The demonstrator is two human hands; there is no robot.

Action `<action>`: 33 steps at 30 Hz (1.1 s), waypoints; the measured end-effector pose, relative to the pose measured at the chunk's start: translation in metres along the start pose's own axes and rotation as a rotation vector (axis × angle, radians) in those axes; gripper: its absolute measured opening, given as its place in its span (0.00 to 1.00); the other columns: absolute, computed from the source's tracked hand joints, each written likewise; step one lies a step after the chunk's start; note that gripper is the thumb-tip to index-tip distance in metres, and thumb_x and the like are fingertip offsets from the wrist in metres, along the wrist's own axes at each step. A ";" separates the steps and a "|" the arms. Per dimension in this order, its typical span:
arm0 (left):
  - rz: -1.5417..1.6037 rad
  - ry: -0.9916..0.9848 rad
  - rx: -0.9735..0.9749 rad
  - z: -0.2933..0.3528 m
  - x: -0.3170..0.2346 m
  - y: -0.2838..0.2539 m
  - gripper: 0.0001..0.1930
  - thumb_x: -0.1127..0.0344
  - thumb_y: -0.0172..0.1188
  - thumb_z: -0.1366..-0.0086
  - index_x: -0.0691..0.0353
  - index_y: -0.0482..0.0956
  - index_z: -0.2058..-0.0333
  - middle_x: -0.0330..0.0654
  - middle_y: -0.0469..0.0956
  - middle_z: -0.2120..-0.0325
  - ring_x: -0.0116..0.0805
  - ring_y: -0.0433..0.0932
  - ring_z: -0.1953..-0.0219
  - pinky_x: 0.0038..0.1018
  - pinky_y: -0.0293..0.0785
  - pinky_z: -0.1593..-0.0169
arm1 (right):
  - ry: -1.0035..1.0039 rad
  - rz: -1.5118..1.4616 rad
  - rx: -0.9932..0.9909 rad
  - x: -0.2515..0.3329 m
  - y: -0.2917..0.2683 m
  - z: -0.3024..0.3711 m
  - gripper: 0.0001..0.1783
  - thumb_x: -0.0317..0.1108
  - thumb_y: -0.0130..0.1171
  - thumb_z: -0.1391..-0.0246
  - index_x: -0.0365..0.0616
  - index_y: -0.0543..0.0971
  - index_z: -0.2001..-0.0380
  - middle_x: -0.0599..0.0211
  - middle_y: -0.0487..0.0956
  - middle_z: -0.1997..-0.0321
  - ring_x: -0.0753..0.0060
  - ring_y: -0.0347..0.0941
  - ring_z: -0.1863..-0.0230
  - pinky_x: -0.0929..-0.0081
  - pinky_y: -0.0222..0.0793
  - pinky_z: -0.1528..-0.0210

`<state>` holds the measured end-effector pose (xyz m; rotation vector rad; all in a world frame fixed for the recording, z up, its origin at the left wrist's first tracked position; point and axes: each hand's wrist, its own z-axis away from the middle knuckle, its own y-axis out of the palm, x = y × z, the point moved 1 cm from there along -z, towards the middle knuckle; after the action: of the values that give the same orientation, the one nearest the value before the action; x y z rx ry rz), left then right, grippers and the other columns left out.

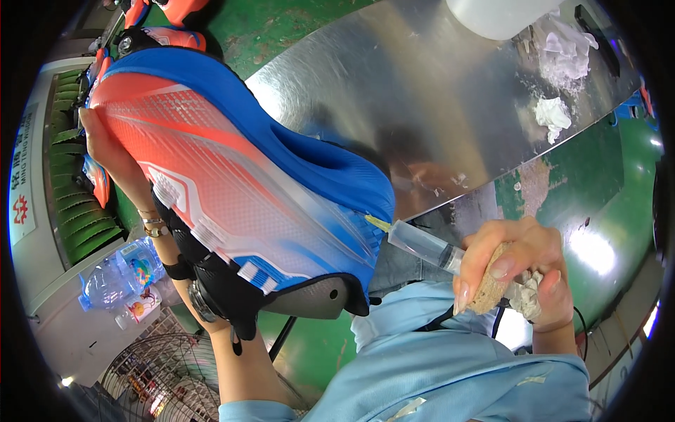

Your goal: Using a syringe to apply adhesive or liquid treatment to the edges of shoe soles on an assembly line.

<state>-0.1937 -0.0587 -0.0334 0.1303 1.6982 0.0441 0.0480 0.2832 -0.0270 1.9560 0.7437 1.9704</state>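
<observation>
Hands apart: left (116, 151) gripping the shoe (232, 176) by its toe, beside the worktop (450, 91); right (517, 257) clamped on syringe (420, 243), tip at sole seam. Likely dosing fluid; next calls for steady tracing.

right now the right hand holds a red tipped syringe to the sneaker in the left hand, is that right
Not quite: the head view shows the syringe's tip is yellow, not red. The right hand does hold the syringe to the sneaker in the left hand.
</observation>
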 end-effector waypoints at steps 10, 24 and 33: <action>0.042 -0.200 0.056 0.006 0.027 -0.022 0.23 0.53 0.41 0.35 0.68 0.69 0.54 0.46 0.73 0.59 0.34 0.73 0.58 0.30 0.70 0.53 | 0.040 0.093 -0.083 -0.007 -0.015 0.014 0.34 0.54 0.35 0.42 0.27 0.75 0.62 0.46 0.75 0.69 0.62 0.74 0.72 0.72 0.68 0.70; -0.247 -0.339 -0.268 0.149 0.010 -0.061 0.15 0.62 0.44 0.35 0.67 0.69 0.57 0.43 0.76 0.64 0.30 0.76 0.63 0.26 0.76 0.61 | 0.001 0.105 -0.149 -0.025 0.004 -0.018 0.35 0.58 0.29 0.42 0.34 0.72 0.60 0.49 0.69 0.63 0.61 0.72 0.69 0.69 0.70 0.68; -0.042 -0.648 -0.239 0.272 -0.006 -0.012 0.16 0.58 0.44 0.35 0.64 0.69 0.57 0.44 0.75 0.63 0.34 0.76 0.62 0.32 0.76 0.61 | 0.048 0.077 -0.153 -0.030 0.017 -0.024 0.33 0.55 0.21 0.40 0.41 0.67 0.54 0.53 0.71 0.67 0.65 0.71 0.72 0.74 0.69 0.74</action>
<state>0.0760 -0.0838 -0.0646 -0.0675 1.0378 0.1561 0.0287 0.2494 -0.0430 1.8803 0.5191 2.0592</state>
